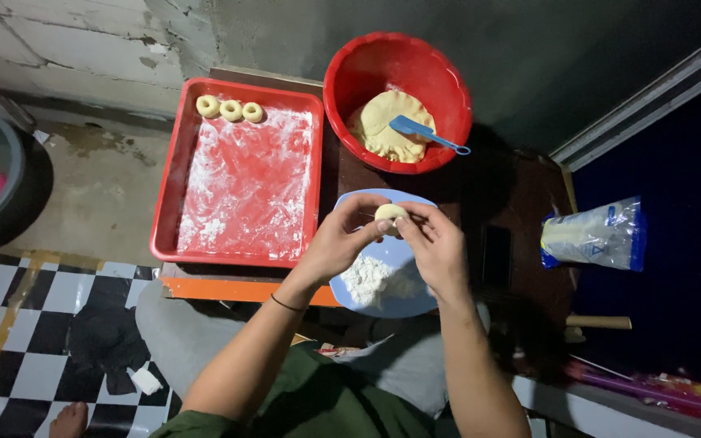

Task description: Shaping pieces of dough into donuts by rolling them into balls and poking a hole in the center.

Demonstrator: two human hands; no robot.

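Both hands meet over a pale blue plate (427, 304) and pinch 1 small lump of dough (389, 213) between them. The lump is soft, smooth, pale yellow and roundish, a little wider than tall, so its long axis runs roughly left to right across the view. The left hand (336, 243) closes its grip on the lump's left side with thumb and fingertips; the right hand (436, 243) closes on its right side and curls over the top. The dough sits at the fingertips of both hands, above the far edge of the plate, which holds a loose heap of white flour (375, 281).

To the left lies a rectangular red plastic tray (170, 195), its floor dusted with smeared flour. 3 ring-shaped dough pieces (230, 109) sit side by side in a row along its far edge. Beyond the plate stands a round red plastic bowl (350, 69) holding a flattened mass of yellow dough (379, 126) with a blue plastic scraper (423, 132) lying on it, handle pointing right. All rest on a dark brown desk (529, 195). A clear plastic bag (598, 235) of white powder lies at the right.
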